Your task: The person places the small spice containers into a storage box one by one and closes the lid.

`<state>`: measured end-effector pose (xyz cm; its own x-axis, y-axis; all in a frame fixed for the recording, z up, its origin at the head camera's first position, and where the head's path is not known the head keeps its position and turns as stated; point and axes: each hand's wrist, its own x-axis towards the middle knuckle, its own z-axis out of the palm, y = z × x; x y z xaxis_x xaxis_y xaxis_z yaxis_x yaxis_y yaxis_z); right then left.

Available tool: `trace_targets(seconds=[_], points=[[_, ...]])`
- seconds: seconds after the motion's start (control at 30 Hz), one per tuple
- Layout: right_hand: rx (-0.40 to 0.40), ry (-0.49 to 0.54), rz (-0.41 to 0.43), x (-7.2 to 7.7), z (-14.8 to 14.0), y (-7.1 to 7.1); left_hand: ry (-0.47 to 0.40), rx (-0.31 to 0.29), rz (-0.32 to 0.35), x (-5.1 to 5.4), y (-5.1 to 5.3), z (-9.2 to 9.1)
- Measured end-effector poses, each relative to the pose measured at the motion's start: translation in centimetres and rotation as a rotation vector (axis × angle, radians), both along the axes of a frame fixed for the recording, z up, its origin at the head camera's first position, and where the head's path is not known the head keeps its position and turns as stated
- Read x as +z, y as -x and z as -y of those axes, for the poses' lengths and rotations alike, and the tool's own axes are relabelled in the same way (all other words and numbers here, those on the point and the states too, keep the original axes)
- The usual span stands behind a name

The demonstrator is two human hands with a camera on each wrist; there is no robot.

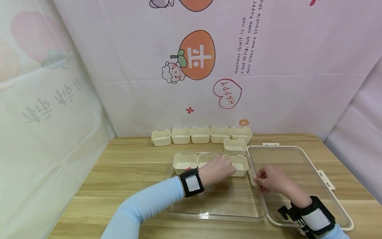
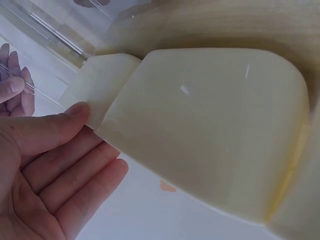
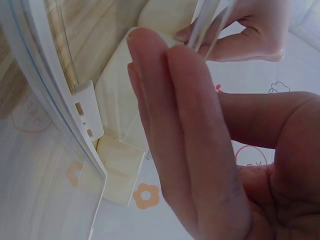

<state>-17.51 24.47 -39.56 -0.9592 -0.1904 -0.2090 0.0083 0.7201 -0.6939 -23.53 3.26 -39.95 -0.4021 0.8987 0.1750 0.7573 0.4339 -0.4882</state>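
A clear plastic box (image 1: 215,205) lies on the table with three small cream bins along its far side. My left hand (image 1: 219,169) reaches over the middle bin (image 2: 210,125) and pinches the rim of the right-hand bin (image 1: 241,164); the left wrist view shows the thumb on its wall and the fingers behind. Beside it, the left-hand bin (image 1: 185,163) stands upright. My right hand (image 1: 273,179) is at the box's right side, thumb and fingertips pinching its clear wall. The right fingers partly hide that contact in the right wrist view.
Several more cream bins (image 1: 200,135) stand in a row at the table's back edge, with one bin (image 1: 234,145) just in front. To the right lies a clear lid with a white frame (image 1: 313,166) and latches (image 1: 326,180). A printed cloth (image 1: 134,99) hangs behind.
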Motion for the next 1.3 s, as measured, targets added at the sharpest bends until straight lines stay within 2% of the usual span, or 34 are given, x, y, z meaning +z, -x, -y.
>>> trace_targets(seconds=[0.6,0.93,1.07,1.17,1.3], points=[[0.001,0.011,0.008,0.3,0.0,0.1,0.010,-0.023,0.017,-0.1,0.5,0.1],[0.006,-0.018,-0.004,0.3,0.1,0.1,0.024,0.005,0.120,1.2,0.3,0.4],[0.006,-0.018,0.002,0.3,0.2,0.0,-0.004,0.009,0.101,1.8,0.7,0.3],[0.001,-0.017,0.005,0.2,0.2,-0.1,-0.018,0.027,0.068,2.2,1.3,0.0],[0.001,-0.012,0.001,0.2,0.2,0.0,-0.022,0.067,0.060,2.7,2.0,-0.4]])
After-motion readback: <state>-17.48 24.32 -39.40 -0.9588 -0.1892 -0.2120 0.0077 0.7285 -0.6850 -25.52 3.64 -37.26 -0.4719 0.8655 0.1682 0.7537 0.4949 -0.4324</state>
